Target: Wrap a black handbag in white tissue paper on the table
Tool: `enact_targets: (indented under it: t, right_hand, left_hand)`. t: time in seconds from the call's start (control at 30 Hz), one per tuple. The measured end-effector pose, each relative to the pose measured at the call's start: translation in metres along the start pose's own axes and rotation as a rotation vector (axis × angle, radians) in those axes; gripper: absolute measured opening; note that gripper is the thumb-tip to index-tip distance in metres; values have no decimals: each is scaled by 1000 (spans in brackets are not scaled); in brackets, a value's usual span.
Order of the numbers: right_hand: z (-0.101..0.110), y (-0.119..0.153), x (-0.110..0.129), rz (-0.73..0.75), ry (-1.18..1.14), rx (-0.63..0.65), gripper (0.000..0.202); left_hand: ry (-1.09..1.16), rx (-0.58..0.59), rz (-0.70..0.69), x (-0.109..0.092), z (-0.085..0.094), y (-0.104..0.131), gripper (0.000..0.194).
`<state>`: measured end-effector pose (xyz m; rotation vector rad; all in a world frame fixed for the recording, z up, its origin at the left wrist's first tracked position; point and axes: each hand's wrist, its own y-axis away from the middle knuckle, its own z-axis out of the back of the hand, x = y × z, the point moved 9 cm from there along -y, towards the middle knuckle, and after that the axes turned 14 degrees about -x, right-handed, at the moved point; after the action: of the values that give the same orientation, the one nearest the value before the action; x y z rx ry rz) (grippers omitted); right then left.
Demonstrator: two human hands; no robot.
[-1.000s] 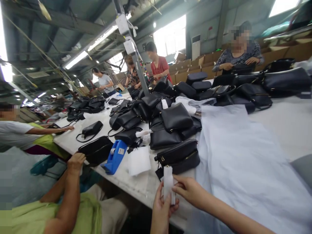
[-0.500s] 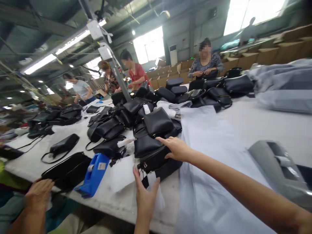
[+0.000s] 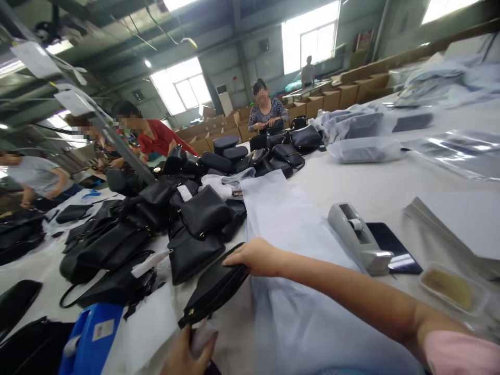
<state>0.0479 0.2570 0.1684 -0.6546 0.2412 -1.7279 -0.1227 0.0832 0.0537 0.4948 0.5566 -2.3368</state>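
Two ends to grab on this likely light, soft bag (image 3: 213,289), lower centre: our right hand (image 3: 255,256) clamps one; left hand (image 3: 182,357) grip unclear.

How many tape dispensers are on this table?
2: a blue tape dispenser at the lower left, and a grey tape dispenser on the right, beside a dark flat object. More could be hidden behind the black bags.

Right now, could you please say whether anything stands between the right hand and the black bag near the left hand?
Nothing visible does: the right hand holds one end of the black bag directly. The left hand is by the other end, not between them.
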Motion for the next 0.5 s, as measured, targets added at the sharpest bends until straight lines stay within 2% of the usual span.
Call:
enact_targets:
  t: [0.07,0.13,0.17,0.23,0.33,0.43,0.5]
  right_hand:
    - [42,15,2,23,-50,-163,55]
    - [87,37,0,40,-48,-332,56]
    - [106,49,-2,41,-14,-393,58]
    - [134,75,-7,33,105,-471,62]
    - [147,115,-21,7,296,-521,66]
    - [135,149,-43,-22,390,-558,65]
    - [121,169,-59,-36,410,-592,62]
  left_hand:
    - [-2,-36,-63,-23,23,-8,59]
    - [34,-66,-172,-56,41,-19,68]
    - [59,-68,-250,-76,45,-24,71]
    - [102,-25,-433,-118,42,-31,72]
    - [67,59,-691,-174,20,-35,67]
    - [-37,131,-850,-214,-11,-34,66]
    - [-76,186,-879,-228,-33,-30,69]
